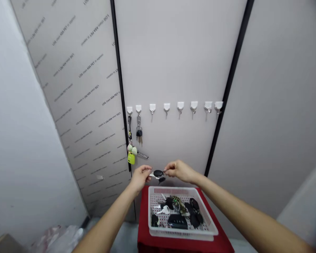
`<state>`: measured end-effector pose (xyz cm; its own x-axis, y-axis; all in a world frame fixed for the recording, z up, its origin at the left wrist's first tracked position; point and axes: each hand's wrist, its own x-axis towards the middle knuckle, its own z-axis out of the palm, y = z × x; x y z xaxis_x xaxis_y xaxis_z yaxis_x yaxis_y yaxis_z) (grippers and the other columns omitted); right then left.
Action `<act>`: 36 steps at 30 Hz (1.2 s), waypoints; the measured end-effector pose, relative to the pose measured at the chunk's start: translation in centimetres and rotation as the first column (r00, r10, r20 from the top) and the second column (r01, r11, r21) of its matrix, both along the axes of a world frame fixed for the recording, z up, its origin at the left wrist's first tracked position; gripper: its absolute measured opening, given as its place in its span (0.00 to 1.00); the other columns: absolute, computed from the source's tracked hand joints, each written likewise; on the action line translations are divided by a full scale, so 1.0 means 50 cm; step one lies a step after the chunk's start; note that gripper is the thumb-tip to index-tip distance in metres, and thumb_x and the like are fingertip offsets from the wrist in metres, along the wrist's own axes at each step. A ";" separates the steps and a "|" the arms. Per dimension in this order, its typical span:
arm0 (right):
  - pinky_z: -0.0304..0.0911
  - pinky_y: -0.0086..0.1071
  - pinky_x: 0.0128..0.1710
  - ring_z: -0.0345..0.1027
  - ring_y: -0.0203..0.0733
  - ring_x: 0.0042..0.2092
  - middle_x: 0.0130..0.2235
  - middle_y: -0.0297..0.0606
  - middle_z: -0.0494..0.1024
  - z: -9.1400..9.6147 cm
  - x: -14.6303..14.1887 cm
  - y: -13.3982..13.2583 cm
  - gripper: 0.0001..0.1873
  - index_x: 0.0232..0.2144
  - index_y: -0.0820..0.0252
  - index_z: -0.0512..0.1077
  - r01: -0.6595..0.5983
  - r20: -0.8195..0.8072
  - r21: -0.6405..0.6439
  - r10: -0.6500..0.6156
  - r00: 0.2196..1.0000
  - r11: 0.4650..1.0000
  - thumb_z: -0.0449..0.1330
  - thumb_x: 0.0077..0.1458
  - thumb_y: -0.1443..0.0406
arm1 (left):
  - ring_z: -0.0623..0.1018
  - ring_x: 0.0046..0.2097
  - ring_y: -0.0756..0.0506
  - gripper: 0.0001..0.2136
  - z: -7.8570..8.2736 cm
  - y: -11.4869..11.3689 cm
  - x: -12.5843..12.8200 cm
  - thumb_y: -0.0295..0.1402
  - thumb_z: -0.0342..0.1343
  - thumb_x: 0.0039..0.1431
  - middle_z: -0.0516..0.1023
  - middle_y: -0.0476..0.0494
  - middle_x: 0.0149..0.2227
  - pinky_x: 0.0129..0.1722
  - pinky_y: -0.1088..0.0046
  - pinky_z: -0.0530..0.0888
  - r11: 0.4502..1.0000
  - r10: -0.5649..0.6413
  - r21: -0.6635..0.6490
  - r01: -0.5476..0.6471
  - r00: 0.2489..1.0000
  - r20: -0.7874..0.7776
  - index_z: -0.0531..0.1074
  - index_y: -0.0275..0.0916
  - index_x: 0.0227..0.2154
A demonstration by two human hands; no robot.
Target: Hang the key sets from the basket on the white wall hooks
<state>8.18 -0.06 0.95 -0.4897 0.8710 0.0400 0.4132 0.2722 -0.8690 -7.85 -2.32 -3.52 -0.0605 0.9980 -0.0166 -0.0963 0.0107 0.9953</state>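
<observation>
Pale wall panels (184, 52) carry white hooks (166, 106) (the two leftmost bear keyrings (139, 133)). Near the white basket (184, 232) on the red surface (143, 228), black-headed keys (158, 173) hang pinched between left hand (140, 177) and right hand (181, 170).

Keys (158, 173), one bunch: dark oval heads, pale metal blade, thin silver ring (164, 170) at right end. Held in mid-air, roughly level, blade pointing left, second head lower. Location: lower centre of frame.

Indoor room corner: panelled wall (181, 52), 8 hooks (180, 105).
</observation>
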 end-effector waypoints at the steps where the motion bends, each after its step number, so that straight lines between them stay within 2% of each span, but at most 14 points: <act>1: 0.53 0.24 0.21 0.55 0.27 0.19 0.15 0.28 0.64 0.018 -0.003 0.002 0.04 0.18 0.65 0.66 -0.015 -0.013 -0.014 0.015 1.000 1.000 0.55 0.33 0.68 | 0.61 0.15 0.58 0.04 0.010 0.003 -0.008 0.27 0.47 0.40 0.60 0.57 0.12 0.17 0.83 0.57 1.000 0.009 0.007 -0.009 1.000 0.007 0.62 0.34 0.24; 3: 0.55 0.24 0.22 0.56 0.27 0.18 0.15 0.28 0.65 0.059 -0.017 0.008 0.03 0.18 0.66 0.66 0.002 -0.110 -0.038 -0.006 0.994 0.999 0.54 0.35 0.69 | 0.63 0.16 0.58 0.04 0.036 0.009 -0.018 0.28 0.47 0.41 0.62 0.56 0.14 0.18 0.83 0.58 0.998 0.038 0.046 -0.038 0.999 0.013 0.62 0.34 0.24; 6: 0.58 0.24 0.22 0.59 0.27 0.19 0.15 0.30 0.66 0.124 -0.049 0.022 0.02 0.18 0.65 0.64 0.073 -0.287 -0.059 -0.087 0.954 0.996 0.54 0.38 0.70 | 0.67 0.22 0.56 0.06 0.092 0.019 -0.018 0.30 0.47 0.42 0.68 0.50 0.22 0.20 0.82 0.60 0.981 0.102 0.165 -0.101 0.995 0.002 0.64 0.34 0.25; 8: 0.59 0.23 0.22 0.60 0.27 0.19 0.15 0.30 0.66 0.166 -0.070 0.035 0.02 0.18 0.65 0.62 0.109 -0.388 -0.070 -0.127 0.913 0.992 0.53 0.39 0.70 | 0.69 0.26 0.55 0.09 0.135 0.028 -0.011 0.32 0.48 0.42 0.69 0.47 0.27 0.23 0.82 0.61 0.955 0.127 0.270 -0.124 0.992 0.006 0.64 0.34 0.28; 11: 0.60 0.22 0.21 0.61 0.26 0.19 0.15 0.30 0.65 0.218 -0.095 0.055 0.03 0.18 0.65 0.61 0.134 -0.514 -0.060 -0.145 0.846 0.989 0.53 0.41 0.72 | 0.68 0.28 0.54 0.12 0.194 0.053 -0.001 0.31 0.49 0.41 0.70 0.47 0.29 0.26 0.80 0.63 0.908 0.107 0.408 -0.097 0.994 0.000 0.64 0.35 0.32; 14: 0.60 0.22 0.21 0.61 0.26 0.19 0.15 0.29 0.64 0.254 -0.116 0.077 0.05 0.18 0.66 0.60 0.203 -0.595 -0.031 -0.181 0.783 0.979 0.52 0.42 0.73 | 0.68 0.25 0.55 0.14 0.237 0.088 0.001 0.28 0.50 0.40 0.70 0.47 0.26 0.25 0.80 0.63 0.875 0.143 0.475 -0.089 0.987 -0.078 0.64 0.35 0.34; 17: 0.60 0.21 0.19 0.61 0.26 0.19 0.15 0.29 0.63 0.279 -0.139 0.100 0.06 0.17 0.66 0.59 0.287 -0.630 -0.024 -0.237 0.739 0.958 0.51 0.43 0.72 | 0.67 0.22 0.54 0.12 0.266 0.123 -0.005 0.27 0.48 0.41 0.68 0.48 0.23 0.22 0.80 0.62 0.872 0.249 0.465 -0.153 0.956 -0.153 0.65 0.34 0.34; 20: 0.60 0.21 0.18 0.60 0.25 0.18 0.16 0.29 0.63 0.289 -0.157 0.122 0.07 0.16 0.65 0.58 0.361 -0.648 -0.055 -0.309 0.696 0.931 0.49 0.44 0.72 | 0.67 0.21 0.54 0.11 0.284 0.148 -0.010 0.27 0.45 0.44 0.67 0.48 0.20 0.20 0.80 0.62 0.877 0.305 0.437 -0.199 0.934 -0.185 0.66 0.33 0.32; 23: 0.60 0.20 0.18 0.59 0.24 0.17 0.15 0.28 0.62 0.284 -0.163 0.140 0.08 0.16 0.65 0.57 0.423 -0.641 -0.093 -0.380 0.667 0.901 0.49 0.44 0.72 | 0.68 0.21 0.53 0.10 0.285 0.161 -0.011 0.28 0.46 0.43 0.68 0.48 0.19 0.20 0.80 0.62 0.890 0.322 0.414 -0.192 0.908 -0.270 0.66 0.34 0.32; 28: 0.59 0.21 0.18 0.59 0.26 0.18 0.15 0.28 0.62 0.254 -0.160 0.154 0.07 0.15 0.64 0.58 0.440 -0.615 -0.098 -0.402 0.678 0.893 0.49 0.42 0.73 | 0.69 0.23 0.53 0.14 0.253 0.167 -0.009 0.28 0.48 0.41 0.69 0.47 0.22 0.21 0.80 0.63 0.910 0.324 0.377 -0.175 0.866 -0.381 0.65 0.34 0.35; 33: 0.58 0.20 0.21 0.59 0.25 0.20 0.16 0.28 0.62 0.233 -0.149 0.148 0.04 0.19 0.64 0.61 0.444 -0.648 -0.043 -0.363 0.670 0.895 0.49 0.42 0.73 | 0.69 0.23 0.53 0.16 0.211 0.143 0.001 0.27 0.48 0.41 0.69 0.46 0.24 0.21 0.80 0.63 0.940 0.276 0.279 -0.195 0.917 -0.288 0.62 0.33 0.37; 36: 0.57 0.21 0.23 0.59 0.25 0.21 0.17 0.28 0.63 0.195 -0.119 0.136 0.04 0.24 0.64 0.63 0.492 -0.656 0.029 -0.355 0.666 0.870 0.49 0.41 0.72 | 0.68 0.23 0.54 0.16 0.164 0.112 0.010 0.27 0.49 0.40 0.68 0.47 0.24 0.21 0.81 0.63 0.962 0.211 0.220 -0.161 0.952 -0.222 0.62 0.33 0.37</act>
<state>2.25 6.74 10.69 0.1251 0.9180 0.3763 -0.0779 0.3872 -0.9187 -7.33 3.31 4.66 -0.2229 0.9502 0.2176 0.1655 -0.1831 0.9691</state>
